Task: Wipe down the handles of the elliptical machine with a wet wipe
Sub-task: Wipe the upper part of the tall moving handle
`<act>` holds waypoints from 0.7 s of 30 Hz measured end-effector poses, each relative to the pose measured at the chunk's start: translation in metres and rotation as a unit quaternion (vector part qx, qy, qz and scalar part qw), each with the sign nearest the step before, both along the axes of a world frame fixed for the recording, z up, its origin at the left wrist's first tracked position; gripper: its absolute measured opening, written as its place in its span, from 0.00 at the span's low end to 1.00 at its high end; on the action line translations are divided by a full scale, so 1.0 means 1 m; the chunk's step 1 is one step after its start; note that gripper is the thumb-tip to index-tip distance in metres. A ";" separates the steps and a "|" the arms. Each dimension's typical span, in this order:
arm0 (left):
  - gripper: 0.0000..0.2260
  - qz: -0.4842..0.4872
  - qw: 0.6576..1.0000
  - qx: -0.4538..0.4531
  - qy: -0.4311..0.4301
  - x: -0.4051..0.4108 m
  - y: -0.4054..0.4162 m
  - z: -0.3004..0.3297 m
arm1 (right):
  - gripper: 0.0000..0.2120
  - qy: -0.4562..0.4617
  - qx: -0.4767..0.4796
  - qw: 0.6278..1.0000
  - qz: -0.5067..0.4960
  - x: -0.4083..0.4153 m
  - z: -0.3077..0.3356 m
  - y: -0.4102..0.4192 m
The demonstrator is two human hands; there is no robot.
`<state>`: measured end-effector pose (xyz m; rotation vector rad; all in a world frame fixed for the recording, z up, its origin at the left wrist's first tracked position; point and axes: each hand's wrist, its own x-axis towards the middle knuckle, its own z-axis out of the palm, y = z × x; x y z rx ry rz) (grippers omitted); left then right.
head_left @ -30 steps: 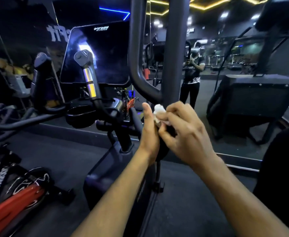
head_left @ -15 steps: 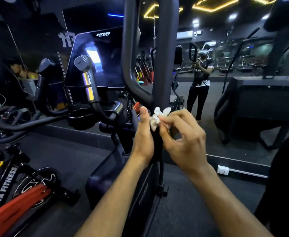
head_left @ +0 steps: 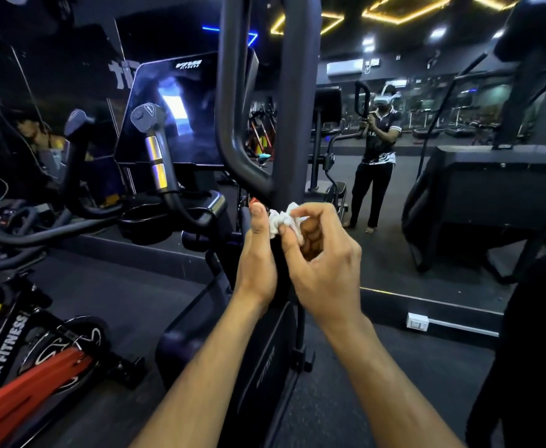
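Room: dim gym with dark rubber floor (head_left: 394, 383), yellow ceiling light strips (head_left: 404, 11) far overhead and a wall mirror (head_left: 426, 189) on the far side.
Wipe: small crumpled white wet wipe (head_left: 281, 219), bunched against the foot of the thick dark upright handle bar (head_left: 294, 108) of the elliptical machine, where a second curved bar (head_left: 233, 124) joins it from the left.
Right hand: right hand (head_left: 323, 257) has thumb and curled fingers pinching the wipe from the right and near side; the wipe sits at its fingertips, not in the palm.
Left hand: left hand (head_left: 257, 263) is wrapped around the bar just below the wipe, thumb (head_left: 258, 218) pointing up and touching the wipe's left edge.
Containers: black round cup holder (head_left: 142, 221) on the console, left of the hands; what it holds cannot be told.
Console: dark glossy tilted screen (head_left: 174, 108) beyond the bars, with a grey-capped fixed grip with metal bands (head_left: 153, 147) in front of it.
Open room: bare length of upright bar above the wipe runs out of view at the top; open floor to the right up to the mirror's base.
Left edge: red and black exercise bike lettered VIVA FITNESS (head_left: 23, 367), near left, well apart from the hands.
Mirror: reflected standing person (head_left: 378, 150) in dark clothes holding a bar.
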<state>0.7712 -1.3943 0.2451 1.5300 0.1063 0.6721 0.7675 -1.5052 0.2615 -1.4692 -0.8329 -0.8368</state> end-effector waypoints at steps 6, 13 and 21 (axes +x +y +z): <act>0.67 -0.028 0.999 0.034 0.023 -0.009 -0.003 -0.001 | 0.05 0.022 -0.075 0.997 0.000 -0.003 -0.015 -0.014; 0.55 -0.056 0.996 0.067 -0.033 -0.013 -0.001 0.004 | 0.02 -0.045 -0.009 0.993 -0.110 -0.002 0.001 -0.003; 0.34 -0.219 0.975 -0.025 0.007 -0.005 0.021 -0.036 | 0.02 -0.015 -0.041 0.988 -0.147 -0.025 -0.035 -0.007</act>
